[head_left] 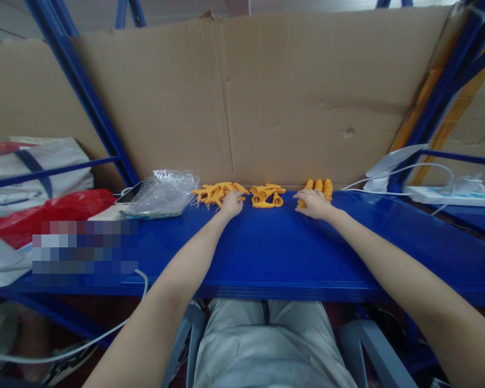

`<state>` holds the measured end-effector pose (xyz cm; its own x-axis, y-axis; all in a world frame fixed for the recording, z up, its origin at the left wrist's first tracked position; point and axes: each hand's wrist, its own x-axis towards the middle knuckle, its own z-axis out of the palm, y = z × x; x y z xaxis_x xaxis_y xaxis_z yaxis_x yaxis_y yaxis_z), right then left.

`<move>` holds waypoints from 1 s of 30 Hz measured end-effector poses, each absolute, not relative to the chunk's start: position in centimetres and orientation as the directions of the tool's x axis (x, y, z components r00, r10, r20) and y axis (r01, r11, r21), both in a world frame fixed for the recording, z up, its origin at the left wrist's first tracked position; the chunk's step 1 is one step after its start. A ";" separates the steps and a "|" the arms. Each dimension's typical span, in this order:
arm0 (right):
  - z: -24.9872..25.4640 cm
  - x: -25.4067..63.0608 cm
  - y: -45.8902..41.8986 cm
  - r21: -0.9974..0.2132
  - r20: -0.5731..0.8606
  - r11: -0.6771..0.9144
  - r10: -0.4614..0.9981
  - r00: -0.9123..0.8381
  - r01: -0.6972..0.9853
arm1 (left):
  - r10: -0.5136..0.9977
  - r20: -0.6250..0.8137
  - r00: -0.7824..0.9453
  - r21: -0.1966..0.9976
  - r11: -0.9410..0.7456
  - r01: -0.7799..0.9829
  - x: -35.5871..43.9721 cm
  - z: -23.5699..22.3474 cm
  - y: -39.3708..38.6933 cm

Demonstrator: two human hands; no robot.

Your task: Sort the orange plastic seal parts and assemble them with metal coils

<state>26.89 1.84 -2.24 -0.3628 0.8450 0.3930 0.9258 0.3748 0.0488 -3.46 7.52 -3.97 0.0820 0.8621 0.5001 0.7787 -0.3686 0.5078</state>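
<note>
Three groups of small orange plastic parts lie at the back of a blue shelf (267, 253). My left hand (231, 203) rests with curled fingers on the right edge of the left pile (214, 192). A middle pile (267, 195) lies between my hands, untouched. My right hand (314, 203) lies palm down with its fingers on the neat row of orange parts (321, 186) at the right. The fingertips of both hands are too small to show a grip.
A crumpled clear plastic bag (164, 193) and a phone (128, 193) lie left of the piles. A red bag (44, 215) and white bags sit further left. White cables and a power strip (448, 195) are at the right. Cardboard (267, 97) walls the back.
</note>
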 end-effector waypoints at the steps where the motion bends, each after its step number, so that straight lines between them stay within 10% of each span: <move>1: -2.2 26.9 1.8 0.049 0.392 0.376 0.845 -0.364 0.925 | 0.861 0.489 0.140 0.400 -0.364 0.841 -3.3 -4.1 7.3; 4: -2.1 26.8 1.7 0.050 0.393 0.378 0.843 -0.366 0.924 | 0.878 0.410 0.248 0.085 -0.308 0.948 -2.9 -4.1 6.4; 8: -2.1 26.7 1.6 0.062 0.396 0.373 0.842 -0.365 0.926 | 0.915 0.343 0.211 -0.030 -0.214 0.976 -2.5 -3.7 5.5; 30: -3.7 22.0 0.3 0.213 0.423 0.508 0.722 -0.547 0.835 | 0.919 0.393 0.042 0.122 -0.097 0.988 -2.6 -3.5 5.2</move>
<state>22.04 0.27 -3.73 -0.5473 0.7222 0.4230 0.8347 0.5076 0.2135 -2.58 5.24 -3.52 0.0415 0.9186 0.3931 0.9878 -0.0969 0.1219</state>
